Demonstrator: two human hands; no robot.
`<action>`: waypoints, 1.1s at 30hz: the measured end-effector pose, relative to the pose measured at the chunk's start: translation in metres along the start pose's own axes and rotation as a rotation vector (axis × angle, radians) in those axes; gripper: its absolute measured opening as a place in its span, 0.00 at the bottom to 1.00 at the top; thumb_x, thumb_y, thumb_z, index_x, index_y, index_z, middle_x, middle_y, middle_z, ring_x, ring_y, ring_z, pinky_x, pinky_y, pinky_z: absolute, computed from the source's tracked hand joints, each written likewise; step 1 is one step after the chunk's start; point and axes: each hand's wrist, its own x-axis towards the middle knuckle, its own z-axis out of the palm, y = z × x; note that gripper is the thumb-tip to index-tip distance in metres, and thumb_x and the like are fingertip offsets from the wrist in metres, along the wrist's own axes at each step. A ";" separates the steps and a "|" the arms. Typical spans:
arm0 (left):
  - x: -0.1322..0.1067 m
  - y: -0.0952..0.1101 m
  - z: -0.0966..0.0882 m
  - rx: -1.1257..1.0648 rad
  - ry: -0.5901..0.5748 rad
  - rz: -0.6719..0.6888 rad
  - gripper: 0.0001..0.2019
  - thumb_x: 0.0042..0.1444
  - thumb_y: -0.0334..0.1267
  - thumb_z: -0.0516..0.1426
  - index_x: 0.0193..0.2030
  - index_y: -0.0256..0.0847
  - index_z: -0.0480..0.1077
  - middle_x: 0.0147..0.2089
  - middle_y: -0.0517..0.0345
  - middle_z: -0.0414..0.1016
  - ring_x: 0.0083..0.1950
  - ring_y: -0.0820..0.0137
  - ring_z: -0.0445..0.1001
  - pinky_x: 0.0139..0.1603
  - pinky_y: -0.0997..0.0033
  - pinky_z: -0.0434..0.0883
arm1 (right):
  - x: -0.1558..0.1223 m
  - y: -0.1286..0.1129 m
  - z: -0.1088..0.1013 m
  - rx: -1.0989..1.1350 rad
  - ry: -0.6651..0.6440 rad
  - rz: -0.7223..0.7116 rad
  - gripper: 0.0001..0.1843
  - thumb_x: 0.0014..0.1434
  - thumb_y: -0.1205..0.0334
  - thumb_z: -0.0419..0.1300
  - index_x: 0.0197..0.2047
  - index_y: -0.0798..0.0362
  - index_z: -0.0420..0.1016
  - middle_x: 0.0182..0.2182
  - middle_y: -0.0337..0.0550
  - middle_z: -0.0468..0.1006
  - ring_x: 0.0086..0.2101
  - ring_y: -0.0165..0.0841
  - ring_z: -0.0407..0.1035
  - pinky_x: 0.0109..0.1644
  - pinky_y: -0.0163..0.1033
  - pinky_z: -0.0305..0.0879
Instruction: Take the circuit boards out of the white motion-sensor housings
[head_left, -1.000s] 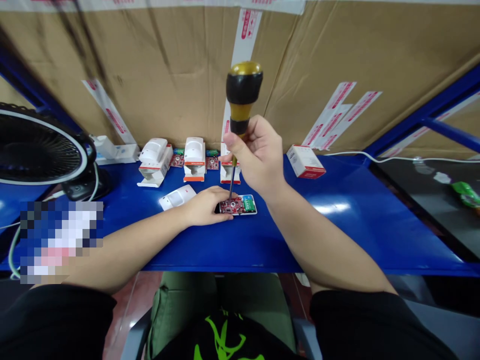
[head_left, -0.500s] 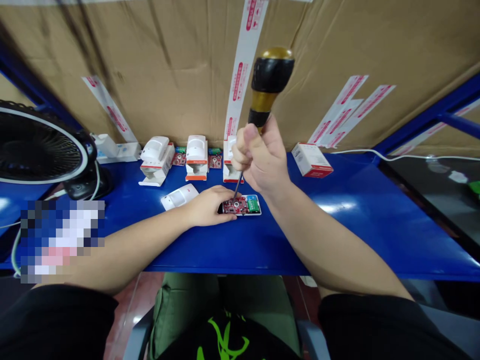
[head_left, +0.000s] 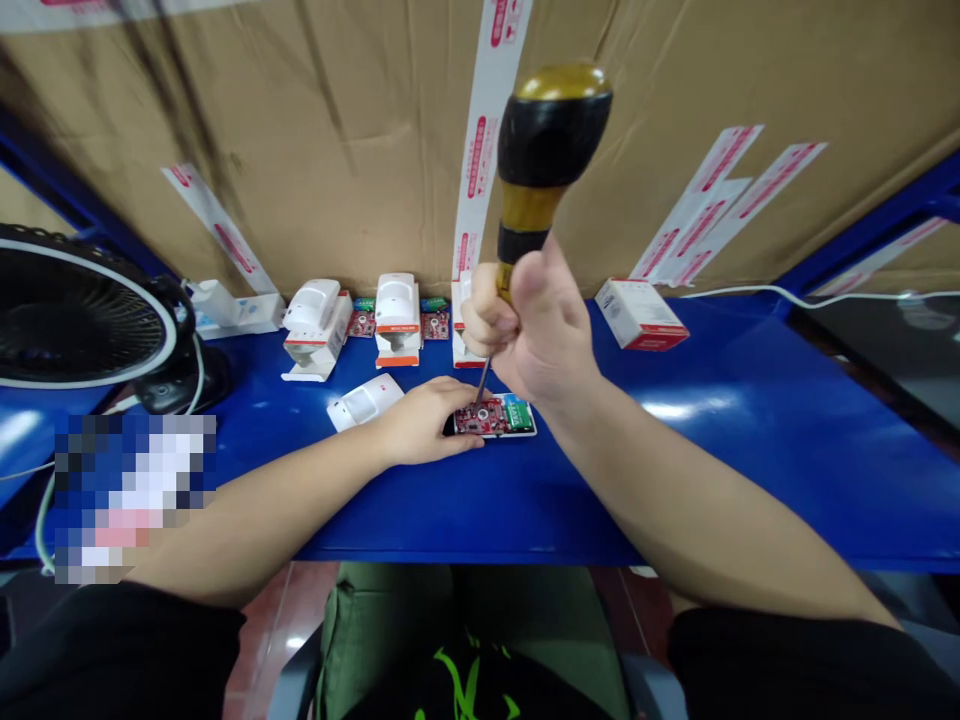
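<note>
No brand name could be read anywhere. The white packing tape (head_left: 480, 130) on the cardboard wall (head_left: 225, 100) behind the worktop carried red lettering, but it was too warped and small to make out. The same went for the red-edged white carton (head_left: 641, 315) at the back right and the tiny print on the green part (head_left: 517, 413) of the circuit board.

The worktop (head_left: 712, 470) was glossy blue metal on a blue frame, with a white cable (head_left: 787, 293) running past its back right corner and a black desk fan (head_left: 75, 310) at the left. Along the back stood white motion sensors (head_left: 315, 310) on white bases, with small red boards (head_left: 435, 325) between them, and a loose white sensor cover (head_left: 365, 403) lay nearer the front.

The red circuit board (head_left: 487, 417), seated in a white housing (head_left: 529, 430), lay at front centre, just right of the loose cover. The left hand (head_left: 427, 420) lay spread, its grip open, pressing on the board's left end. The right hand (head_left: 544, 325) had its grip clenched in a fist round a black-and-gold screwdriver (head_left: 544, 140), whose thin shaft came down to the board.
</note>
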 end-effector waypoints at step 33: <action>0.000 0.002 0.000 -0.014 0.002 -0.009 0.25 0.66 0.44 0.68 0.66 0.38 0.74 0.60 0.41 0.84 0.63 0.51 0.82 0.65 0.45 0.79 | 0.005 -0.002 0.001 0.025 0.025 -0.021 0.28 0.60 0.39 0.77 0.41 0.41 0.63 0.27 0.28 0.67 0.22 0.27 0.57 0.22 0.34 0.54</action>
